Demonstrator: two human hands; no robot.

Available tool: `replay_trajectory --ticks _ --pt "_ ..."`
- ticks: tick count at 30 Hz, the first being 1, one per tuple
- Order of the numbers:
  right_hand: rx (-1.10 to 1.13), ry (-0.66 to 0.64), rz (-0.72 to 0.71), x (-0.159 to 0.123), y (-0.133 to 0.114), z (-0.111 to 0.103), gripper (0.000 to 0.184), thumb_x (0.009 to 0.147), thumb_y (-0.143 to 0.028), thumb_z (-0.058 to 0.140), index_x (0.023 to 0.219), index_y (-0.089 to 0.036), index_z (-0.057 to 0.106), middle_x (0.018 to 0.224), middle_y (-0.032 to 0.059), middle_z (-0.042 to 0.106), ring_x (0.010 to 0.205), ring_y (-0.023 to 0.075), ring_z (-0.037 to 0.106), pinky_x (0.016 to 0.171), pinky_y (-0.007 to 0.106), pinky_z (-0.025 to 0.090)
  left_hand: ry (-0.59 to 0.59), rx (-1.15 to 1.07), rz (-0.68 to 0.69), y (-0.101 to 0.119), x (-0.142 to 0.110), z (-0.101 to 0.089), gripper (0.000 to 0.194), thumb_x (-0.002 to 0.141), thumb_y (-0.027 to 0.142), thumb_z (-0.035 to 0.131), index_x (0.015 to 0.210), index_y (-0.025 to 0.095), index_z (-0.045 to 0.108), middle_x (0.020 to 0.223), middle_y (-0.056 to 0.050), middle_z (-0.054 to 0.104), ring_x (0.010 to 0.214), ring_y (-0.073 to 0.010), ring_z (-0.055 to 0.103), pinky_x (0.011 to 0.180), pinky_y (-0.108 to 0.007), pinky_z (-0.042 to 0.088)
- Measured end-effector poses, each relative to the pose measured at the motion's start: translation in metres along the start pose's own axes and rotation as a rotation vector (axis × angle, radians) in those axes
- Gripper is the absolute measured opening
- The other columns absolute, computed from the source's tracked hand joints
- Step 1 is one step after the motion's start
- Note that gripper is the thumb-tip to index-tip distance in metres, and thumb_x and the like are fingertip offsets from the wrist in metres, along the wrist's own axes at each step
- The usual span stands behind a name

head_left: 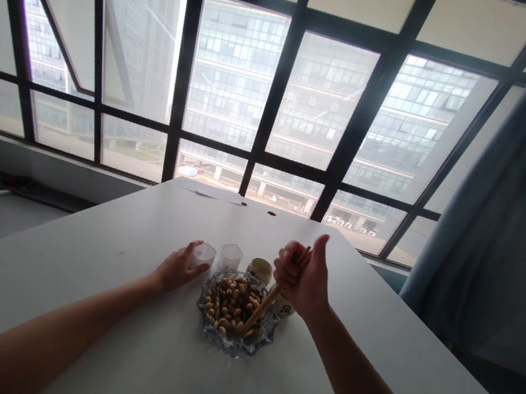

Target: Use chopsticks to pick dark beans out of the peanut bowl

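Note:
My right hand (305, 283) is wrapped round a pair of wooden chopsticks (260, 313), thumb pointing up. The chopsticks slant down to the left, their tips among the pistachio-like nuts (227, 305) in a scalloped glass bowl (236, 348). Dark, thin pieces lie mixed with the nuts. At the bowl's far left, my left hand (179, 267) has its thumb and fingers around the side of a translucent plastic cup (204, 254). A second translucent cup (231, 256) stands beside it. Behind the bowl is a tan cup (260, 269); another tan cup with black marks (285, 307) is partly hidden under my right hand.
The white table (119, 334) reaches toward a large black-framed window (280, 92). A paper sheet (208, 190) and two dark round spots lie near its far edge. A blue-grey curtain (508, 177) hangs at the right.

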State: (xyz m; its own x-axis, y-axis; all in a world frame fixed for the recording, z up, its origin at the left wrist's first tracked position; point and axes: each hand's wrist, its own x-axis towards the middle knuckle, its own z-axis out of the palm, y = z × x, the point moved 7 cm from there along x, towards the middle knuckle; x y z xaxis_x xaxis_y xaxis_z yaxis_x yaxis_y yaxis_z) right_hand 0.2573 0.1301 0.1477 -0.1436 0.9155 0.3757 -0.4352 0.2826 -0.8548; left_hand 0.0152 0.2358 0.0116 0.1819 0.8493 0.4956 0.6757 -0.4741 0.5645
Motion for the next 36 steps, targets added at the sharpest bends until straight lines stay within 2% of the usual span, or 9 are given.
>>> replay_trajectory --ticks 2,4,8,12,17,22,27,31,36 --pt "0.015 -0.046 0.029 -0.004 0.0 0.008 0.077 0.069 -0.093 0.046 0.053 -0.018 0.052 0.041 -0.0085 0.02 0.035 0.0056 0.016 0.033 0.019 0.017 -0.046 0.036 0.009 0.001 0.0 0.003 0.066 0.083 0.056 0.058 0.138 0.02 0.044 0.121 -0.014 0.067 0.101 -0.0293 0.065 0.09 -0.044 0.051" --pt "-0.006 -0.081 0.064 -0.007 0.001 0.012 0.077 0.071 -0.093 0.043 0.051 -0.019 0.05 0.041 -0.0083 0.018 0.035 0.0059 0.015 0.034 0.019 0.016 -0.056 0.064 0.014 0.002 0.0 0.003 0.066 0.085 0.057 0.056 0.138 0.02 0.042 0.122 -0.015 0.066 0.103 -0.0299 0.065 0.09 -0.044 0.05" --pt "-0.022 -0.128 0.114 -0.009 0.001 0.015 0.065 0.078 -0.076 0.054 0.048 -0.019 0.043 0.041 -0.0082 0.018 0.035 0.0062 0.014 0.034 0.019 0.015 -0.039 0.067 0.021 0.001 0.0 0.003 0.066 0.084 0.058 0.056 0.137 0.021 0.044 0.122 -0.015 0.066 0.102 -0.0304 0.066 0.091 -0.045 0.05" --pt "0.003 -0.161 0.127 -0.01 0.0 0.017 0.055 0.077 -0.062 0.061 0.047 -0.019 0.043 0.041 -0.0078 0.02 0.036 0.0063 0.015 0.034 0.019 0.016 -0.042 0.052 0.032 0.001 0.0 0.004 0.065 0.084 0.056 0.057 0.137 0.021 0.043 0.122 -0.015 0.066 0.102 -0.0301 0.066 0.09 -0.045 0.051" --pt "0.009 -0.13 0.093 -0.008 -0.001 0.013 0.054 0.074 -0.06 0.062 0.045 -0.02 0.042 0.041 -0.0078 0.02 0.036 0.0062 0.014 0.035 0.019 0.014 -0.051 0.074 0.036 0.002 0.0 0.004 0.066 0.085 0.057 0.055 0.138 0.018 0.042 0.125 -0.017 0.064 0.104 -0.0313 0.065 0.092 -0.047 0.05" --pt "-0.085 -0.098 0.045 -0.006 -0.002 0.008 0.058 0.077 -0.066 0.056 0.047 -0.021 0.039 0.041 -0.0073 0.019 0.035 0.0069 0.015 0.035 0.02 0.016 -0.065 0.082 0.032 0.002 -0.001 0.004 0.067 0.085 0.058 0.054 0.139 0.02 0.041 0.13 -0.015 0.062 0.108 -0.0308 0.064 0.095 -0.046 0.049" --pt "-0.133 -0.033 0.0 -0.003 0.0 0.001 0.064 0.072 -0.074 0.06 0.044 -0.021 0.039 0.04 -0.0073 0.019 0.034 0.0064 0.016 0.035 0.02 0.014 -0.052 0.07 0.031 0.001 0.0 0.004 0.067 0.085 0.057 0.056 0.139 0.02 0.041 0.124 -0.014 0.065 0.106 -0.0299 0.065 0.094 -0.045 0.05" --pt "-0.18 -0.028 -0.006 0.0 0.002 -0.003 0.068 0.073 -0.079 0.058 0.045 -0.02 0.039 0.04 -0.0078 0.019 0.033 0.0058 0.017 0.034 0.02 0.015 -0.035 0.061 0.045 0.0 0.0 0.004 0.065 0.084 0.057 0.057 0.137 0.021 0.043 0.124 -0.014 0.066 0.104 -0.0297 0.065 0.092 -0.045 0.05" --pt "-0.173 0.03 -0.013 0.004 0.002 -0.015 0.066 0.072 -0.074 0.067 0.047 -0.019 0.038 0.04 -0.008 0.024 0.032 0.0045 0.02 0.032 0.018 0.017 -0.046 0.079 0.049 -0.002 0.0 0.006 0.066 0.085 0.058 0.055 0.138 0.02 0.041 0.126 -0.015 0.064 0.106 -0.0296 0.065 0.093 -0.045 0.05"
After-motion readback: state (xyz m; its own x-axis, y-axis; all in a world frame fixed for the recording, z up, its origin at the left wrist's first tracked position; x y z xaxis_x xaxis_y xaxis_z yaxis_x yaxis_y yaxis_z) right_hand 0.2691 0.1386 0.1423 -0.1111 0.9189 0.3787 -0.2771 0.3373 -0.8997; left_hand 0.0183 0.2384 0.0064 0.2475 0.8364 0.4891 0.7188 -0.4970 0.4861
